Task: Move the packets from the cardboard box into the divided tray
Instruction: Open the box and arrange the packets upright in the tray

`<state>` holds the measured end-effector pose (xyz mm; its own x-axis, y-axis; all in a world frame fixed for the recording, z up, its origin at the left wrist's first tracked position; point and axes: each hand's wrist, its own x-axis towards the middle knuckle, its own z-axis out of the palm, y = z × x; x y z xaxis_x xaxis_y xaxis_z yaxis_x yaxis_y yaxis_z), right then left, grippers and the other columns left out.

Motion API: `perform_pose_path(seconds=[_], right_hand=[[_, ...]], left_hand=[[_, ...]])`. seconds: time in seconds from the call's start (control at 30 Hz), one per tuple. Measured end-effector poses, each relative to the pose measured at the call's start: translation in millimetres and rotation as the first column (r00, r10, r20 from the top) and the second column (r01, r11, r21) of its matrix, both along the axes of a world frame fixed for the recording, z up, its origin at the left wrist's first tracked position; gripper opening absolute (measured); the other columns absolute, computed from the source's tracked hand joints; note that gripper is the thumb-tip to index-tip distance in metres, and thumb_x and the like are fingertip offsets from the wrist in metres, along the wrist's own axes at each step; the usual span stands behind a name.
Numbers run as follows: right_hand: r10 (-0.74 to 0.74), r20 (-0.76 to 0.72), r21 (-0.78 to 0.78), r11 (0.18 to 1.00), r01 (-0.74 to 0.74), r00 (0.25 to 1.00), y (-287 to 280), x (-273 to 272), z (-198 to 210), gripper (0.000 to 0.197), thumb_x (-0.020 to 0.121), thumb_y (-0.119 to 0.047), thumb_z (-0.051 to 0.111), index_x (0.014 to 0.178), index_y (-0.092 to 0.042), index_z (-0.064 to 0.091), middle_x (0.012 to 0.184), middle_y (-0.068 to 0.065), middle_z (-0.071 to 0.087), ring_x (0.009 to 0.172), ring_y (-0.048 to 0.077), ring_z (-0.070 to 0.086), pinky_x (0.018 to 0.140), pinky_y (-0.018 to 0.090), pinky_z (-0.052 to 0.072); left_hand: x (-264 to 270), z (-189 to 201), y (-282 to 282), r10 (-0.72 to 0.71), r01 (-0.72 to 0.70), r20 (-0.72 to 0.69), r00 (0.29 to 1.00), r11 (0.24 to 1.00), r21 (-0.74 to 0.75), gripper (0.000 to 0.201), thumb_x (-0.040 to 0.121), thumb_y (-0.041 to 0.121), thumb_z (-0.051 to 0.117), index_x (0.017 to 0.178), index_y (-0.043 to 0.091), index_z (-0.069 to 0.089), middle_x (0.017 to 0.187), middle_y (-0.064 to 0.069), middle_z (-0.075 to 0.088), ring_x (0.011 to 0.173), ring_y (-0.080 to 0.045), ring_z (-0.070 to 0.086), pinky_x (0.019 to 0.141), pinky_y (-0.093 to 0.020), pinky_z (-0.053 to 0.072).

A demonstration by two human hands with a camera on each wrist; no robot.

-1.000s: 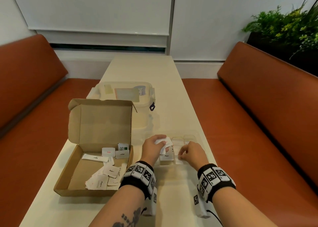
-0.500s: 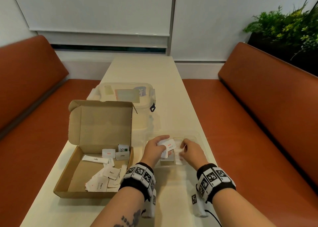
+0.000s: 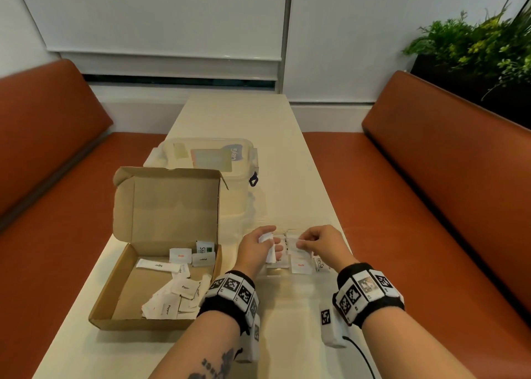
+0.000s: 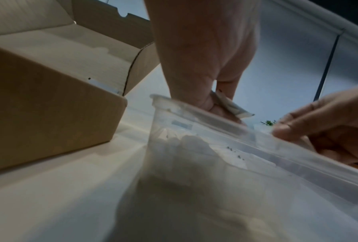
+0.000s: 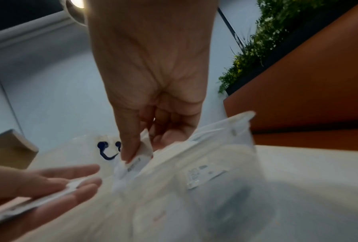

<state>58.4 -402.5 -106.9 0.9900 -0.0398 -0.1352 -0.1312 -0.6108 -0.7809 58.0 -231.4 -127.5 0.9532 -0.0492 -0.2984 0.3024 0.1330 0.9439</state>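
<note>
An open cardboard box point(image 3: 120, 301) on the left of the table holds several white packets point(image 3: 172, 298). To its right stands a clear divided tray point(image 3: 330, 272) with a few packets point(image 3: 300, 265) lying in it. My left hand point(image 3: 263, 242) hovers over the tray's left part and holds a small stack of white packets point(image 3: 268, 245) between thumb and fingers point(image 4: 231, 106). My right hand point(image 3: 304, 242) is over the tray's middle and pinches one white packet point(image 5: 141, 157) between thumb and forefinger, low inside the tray.
A clear lidded plastic container point(image 3: 207, 163) stands behind the box. Orange bench seats point(image 3: 431, 206) run along both sides of the narrow table point(image 3: 238, 120). A green plant point(image 3: 474, 42) is at the far right.
My right hand has taken a packet from the stack in my left hand and carried it slightly right and down over the tray. The left hand stays over the tray's left part.
</note>
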Motion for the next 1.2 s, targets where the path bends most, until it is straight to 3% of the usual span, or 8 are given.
perform_pose_path(seconds=[0.17, 0.47, 0.67, 0.83, 0.93, 1.03, 1.1, 1.2], right_hand=[[0.013, -0.070, -0.130, 0.991, -0.022, 0.997, -4, -5, -9, 0.008, 0.076, -0.018, 0.078, 0.076, -0.012, 0.072, 0.069, -0.003, 0.066, 0.063, 0.007, 0.056, 0.060, 0.018, 0.044], [0.014, -0.092, -0.308, 0.951, -0.041, 0.996, 3, -11, -30, 0.004, 0.077, -0.020, 0.076, 0.076, -0.018, 0.073, 0.073, -0.008, 0.060, 0.065, 0.004, 0.050, 0.059, 0.019, 0.039], [0.030, -0.055, -0.372, 0.927, -0.048, 0.998, 6, -11, -32, 0.037, 0.069, -0.011, 0.075, 0.063, -0.023, 0.041, 0.065, -0.009, 0.047, 0.057, 0.008, 0.042, 0.051, 0.022, 0.032], [0.014, -0.055, -0.380, 0.925, -0.034, 0.998, 8, -10, -34, 0.040, 0.069, -0.009, 0.072, 0.064, -0.022, 0.035, 0.065, -0.006, 0.046, 0.060, 0.013, 0.043, 0.054, 0.025, 0.034], [-0.013, 0.012, -0.311, 0.950, 0.016, 1.000, 10, -10, -31, 0.028, 0.075, -0.015, 0.071, 0.071, -0.020, 0.044, 0.071, -0.005, 0.050, 0.064, 0.013, 0.046, 0.057, 0.024, 0.036], [-0.051, 0.165, -0.059, 0.996, 0.062, 0.985, 18, -11, -20, 0.010, 0.087, -0.023, 0.064, 0.081, -0.015, 0.061, 0.075, -0.003, 0.060, 0.067, 0.010, 0.052, 0.058, 0.015, 0.039], [-0.040, 0.136, 0.147, 0.989, 0.019, 0.990, 26, -13, -11, 0.013, 0.090, -0.024, 0.060, 0.084, -0.015, 0.067, 0.073, -0.003, 0.064, 0.061, 0.006, 0.053, 0.056, 0.012, 0.040], [-0.015, 0.010, 0.339, 0.941, 0.011, 1.000, 33, -14, -3, 0.013, 0.089, -0.021, 0.063, 0.082, -0.013, 0.069, 0.070, 0.000, 0.066, 0.057, 0.010, 0.056, 0.055, 0.020, 0.046]], left_hand=[[-2, 0, 0, 0.033, -0.035, -0.041, 0.999, 0.999, -0.031, 0.032, 0.094, -0.011, 0.038, 0.116, 0.003, 0.057, 0.088, -0.013, 0.061, 0.073, -0.023, 0.063, 0.064, -0.030, 0.056], [-3, 3, 1, 0.063, -0.070, -0.066, 0.996, 0.993, -0.100, 0.036, 0.093, -0.014, 0.033, 0.119, 0.000, 0.055, 0.087, -0.016, 0.060, 0.072, -0.025, 0.063, 0.061, -0.028, 0.057], [-6, 0, 2, 0.039, -0.040, -0.016, 0.999, 0.998, -0.051, 0.035, 0.093, -0.012, 0.040, 0.121, 0.003, 0.055, 0.093, -0.014, 0.061, 0.077, -0.023, 0.065, 0.062, -0.025, 0.058], [-7, -3, 4, -0.018, 0.018, 0.045, 0.999, 1.000, -0.012, 0.036, 0.090, -0.004, 0.056, 0.124, 0.009, 0.056, 0.100, -0.015, 0.065, 0.080, -0.023, 0.069, 0.067, -0.030, 0.059], [-6, -5, 6, -0.007, 0.006, 0.072, 0.997, 1.000, 0.007, 0.045, 0.084, 0.000, 0.068, 0.125, 0.014, 0.056, 0.106, -0.017, 0.065, 0.082, -0.025, 0.072, 0.079, -0.044, 0.058], [-5, -4, 7, 0.013, -0.011, 0.045, 0.999, 0.999, -0.046, 0.050, 0.080, 0.000, 0.072, 0.123, 0.017, 0.055, 0.106, -0.018, 0.064, 0.077, -0.026, 0.073, 0.066, -0.037, 0.060], [-4, -2, 6, 0.007, -0.006, 0.016, 1.000, 0.997, -0.076, 0.054, 0.078, 0.001, 0.074, 0.123, 0.021, 0.051, 0.110, -0.017, 0.060, 0.071, -0.027, 0.072, 0.057, -0.031, 0.057], [-4, -1, 4, -0.031, 0.031, 0.027, 0.999, 0.999, -0.019, 0.064, 0.076, 0.002, 0.077, 0.128, 0.021, 0.045, 0.116, -0.023, 0.056, 0.074, -0.030, 0.068, 0.057, -0.032, 0.055]])
